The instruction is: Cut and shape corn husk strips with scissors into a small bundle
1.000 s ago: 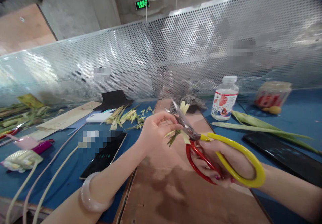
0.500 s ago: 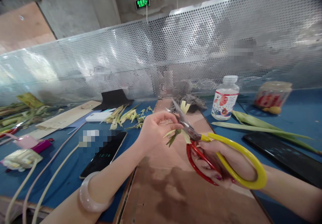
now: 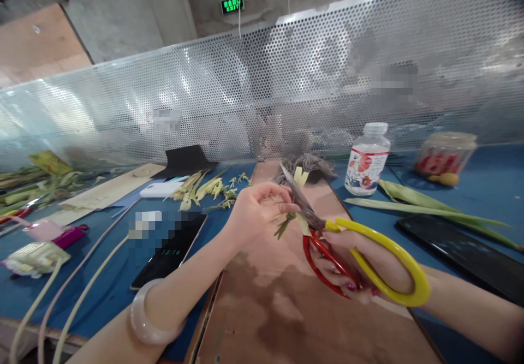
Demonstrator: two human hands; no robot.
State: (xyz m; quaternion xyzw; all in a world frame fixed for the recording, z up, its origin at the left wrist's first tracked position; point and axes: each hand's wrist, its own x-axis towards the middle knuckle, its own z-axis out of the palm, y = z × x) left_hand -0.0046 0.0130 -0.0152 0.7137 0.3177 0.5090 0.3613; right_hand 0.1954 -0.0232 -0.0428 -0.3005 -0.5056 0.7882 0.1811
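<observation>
Yellow-red scissors [image 3: 313, 220] are gripped by right hand [image 3: 370, 260], fingers wrapped round; leaf [image 3: 283, 225] pinched in left hand [image 3: 252, 211], fingers closed, over counter [image 3: 237, 320]. Cutting apparently unfinished; small pieces [image 3: 210, 189] laid left, long leaves [image 3: 413, 195] seemingly uncut.

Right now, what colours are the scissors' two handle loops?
One yellow loop, one red loop; best seen in the head view.

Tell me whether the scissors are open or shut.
Open. The scissors have parted blade tips, and their red and yellow handles stand apart.
</observation>
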